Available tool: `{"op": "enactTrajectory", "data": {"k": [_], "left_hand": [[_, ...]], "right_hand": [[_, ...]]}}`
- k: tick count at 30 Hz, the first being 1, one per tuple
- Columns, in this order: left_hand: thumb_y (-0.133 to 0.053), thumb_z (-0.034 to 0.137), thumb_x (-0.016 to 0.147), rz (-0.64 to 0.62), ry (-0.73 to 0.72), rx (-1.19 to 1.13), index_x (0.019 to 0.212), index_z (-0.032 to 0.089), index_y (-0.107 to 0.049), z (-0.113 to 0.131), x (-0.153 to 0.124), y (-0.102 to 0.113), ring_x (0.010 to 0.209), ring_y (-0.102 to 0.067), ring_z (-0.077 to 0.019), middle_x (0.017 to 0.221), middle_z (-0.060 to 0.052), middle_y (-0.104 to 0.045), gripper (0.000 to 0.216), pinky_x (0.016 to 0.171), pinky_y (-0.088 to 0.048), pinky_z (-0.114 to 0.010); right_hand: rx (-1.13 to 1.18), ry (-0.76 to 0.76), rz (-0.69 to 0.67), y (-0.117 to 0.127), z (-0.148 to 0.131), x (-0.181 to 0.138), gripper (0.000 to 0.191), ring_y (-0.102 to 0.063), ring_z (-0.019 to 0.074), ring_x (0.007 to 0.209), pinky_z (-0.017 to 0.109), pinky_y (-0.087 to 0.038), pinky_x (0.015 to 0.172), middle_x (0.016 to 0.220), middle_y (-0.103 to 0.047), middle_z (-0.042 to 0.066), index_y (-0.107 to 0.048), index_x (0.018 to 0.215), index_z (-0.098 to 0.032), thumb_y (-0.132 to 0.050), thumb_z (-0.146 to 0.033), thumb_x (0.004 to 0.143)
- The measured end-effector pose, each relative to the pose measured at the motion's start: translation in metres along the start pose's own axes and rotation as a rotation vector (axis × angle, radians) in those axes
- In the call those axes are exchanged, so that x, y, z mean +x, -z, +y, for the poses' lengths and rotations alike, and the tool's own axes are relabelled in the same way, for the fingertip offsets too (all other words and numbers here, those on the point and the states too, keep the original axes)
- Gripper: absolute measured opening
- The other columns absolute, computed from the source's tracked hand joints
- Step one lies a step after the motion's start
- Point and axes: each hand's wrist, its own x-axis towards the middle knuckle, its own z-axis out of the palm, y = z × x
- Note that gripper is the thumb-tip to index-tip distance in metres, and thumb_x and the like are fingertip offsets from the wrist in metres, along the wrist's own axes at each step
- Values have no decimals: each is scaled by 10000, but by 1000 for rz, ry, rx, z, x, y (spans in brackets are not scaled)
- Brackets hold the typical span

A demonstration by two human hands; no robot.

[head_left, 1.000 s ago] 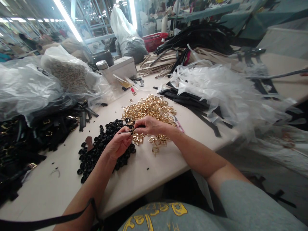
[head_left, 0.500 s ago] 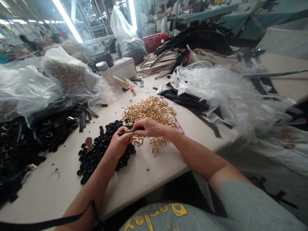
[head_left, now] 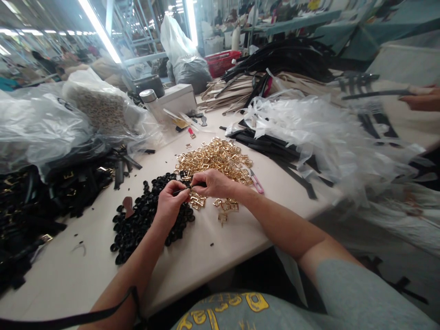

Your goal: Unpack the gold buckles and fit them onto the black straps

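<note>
My left hand [head_left: 169, 201] pinches a thin black strip [head_left: 181, 190] between thumb and fingers. Meeting it fingertip to fingertip, my right hand [head_left: 213, 184] grips the same black piece, part of which curves under its fingers. A small gold glint shows where the fingertips meet, too small to make out. Just behind the right hand is a heap of gold rectangular buckles [head_left: 215, 153], with a few loose buckles [head_left: 227, 205] in front. Under and beside the left hand spreads a pile of black rolled pieces [head_left: 140, 224], with a brown tab [head_left: 128, 206] on top.
Pink-handled snips [head_left: 257, 184] lie right of the buckles. Black straps with gold buckles [head_left: 79, 183] and plastic bags [head_left: 37, 123] crowd the left. A flask [head_left: 148, 97] and white box [head_left: 177, 98] stand behind. White plastic strips [head_left: 309, 128] cover the right; another person's hand [head_left: 424, 98] holds a dark strap.
Another person's hand has come into view at the right edge, on a dark strap. My hands stay almost in place; the left fingers have closed further over the black strip.
</note>
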Motion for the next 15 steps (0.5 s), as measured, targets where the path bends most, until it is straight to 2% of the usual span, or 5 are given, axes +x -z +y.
{"op": "enactTrajectory", "data": {"k": [4,8,10,13,15], "left_hand": [[-868,343,651,13,-78,-46,805,174,-695,-1,-3,0,635,-630,-119,749,1,-679,286,637,-525,-219],[-780,579,732,-35,-6,-225,889,147,-742,0,-4,3,758,-692,-176,893,-81,-734,461,703,-571,-271],[-825,548,695,-53,30,-273,877,150,-741,2,-3,4,758,-693,-170,891,-77,-735,446,695,-571,-256],[-917,367,612,-89,39,-276,846,172,-717,3,-2,3,680,-656,-111,826,-17,-704,365,662,-554,-203],[-915,328,622,-121,31,-258,924,192,-715,3,-2,2,687,-648,-101,901,-11,-698,387,651,-559,-202]], "right_hand": [[50,-14,60,5,0,0,112,-451,68,600,207,-316,605,659,-574,-32,-647,748,-123,-643,-183,843],[66,-28,120,11,0,0,169,-430,69,595,217,-317,609,651,-555,-31,-618,712,-125,-642,-219,851],[86,-24,119,12,0,-1,183,-434,71,599,217,-320,610,651,-555,-30,-615,710,-125,-641,-234,855],[131,-8,80,11,-1,-1,174,-450,72,606,213,-326,608,649,-560,-31,-625,733,-123,-646,-244,857],[156,8,45,10,-2,-1,161,-451,71,603,211,-329,607,644,-558,-34,-630,745,-121,-644,-234,859]]}}
